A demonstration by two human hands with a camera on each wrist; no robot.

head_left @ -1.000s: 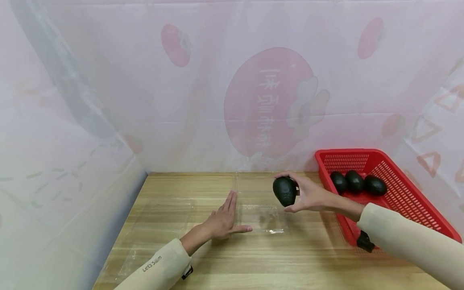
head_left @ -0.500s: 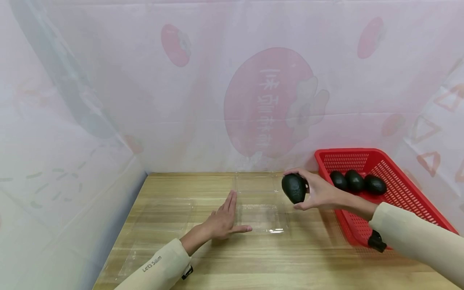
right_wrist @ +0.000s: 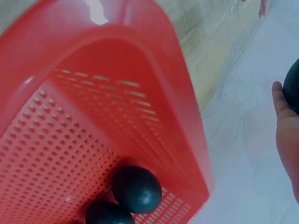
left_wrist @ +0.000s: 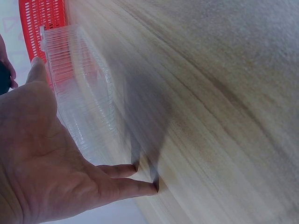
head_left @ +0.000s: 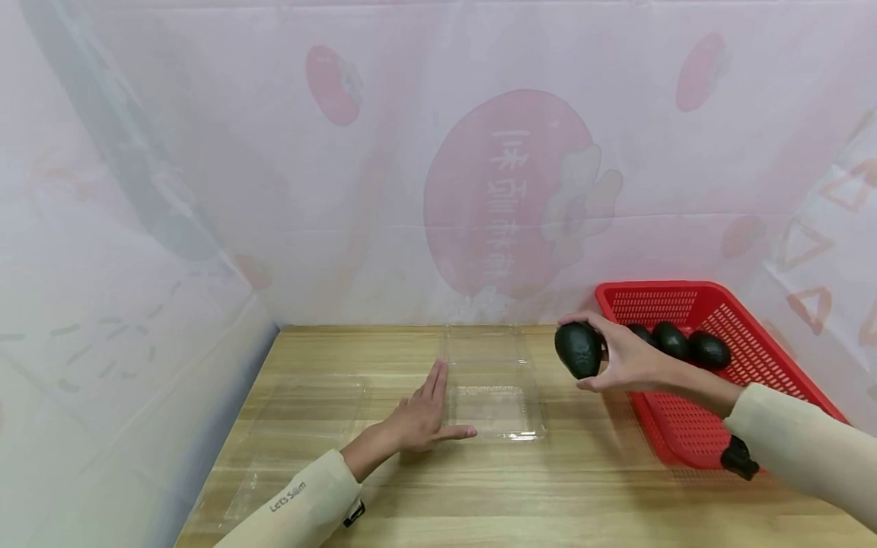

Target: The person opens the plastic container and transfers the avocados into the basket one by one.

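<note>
My right hand (head_left: 626,358) grips a dark green avocado (head_left: 578,350) in the air, just left of the red basket. The same avocado (right_wrist: 293,86) shows at the right edge of the right wrist view, partly cut off. My left hand (head_left: 419,415) lies against the left side of a clear plastic clamshell box (head_left: 489,411), thumb stretched along its front. In the left wrist view its fingers (left_wrist: 124,179) are straight, with tips down at the table, and the thumb is at the rim of the box (left_wrist: 88,88). The box's lid (head_left: 485,344) is folded back behind it.
A red perforated basket (head_left: 674,426) stands on the right of the wooden table (head_left: 425,502), with avocados (head_left: 709,350) at its far end. Another clear plastic container (head_left: 301,407) lies on the left. Printed cloth (head_left: 356,183) walls off the back and sides.
My right hand has moved right with the avocado, from over the box's right edge towards the red basket. My left hand has stayed in place.
</note>
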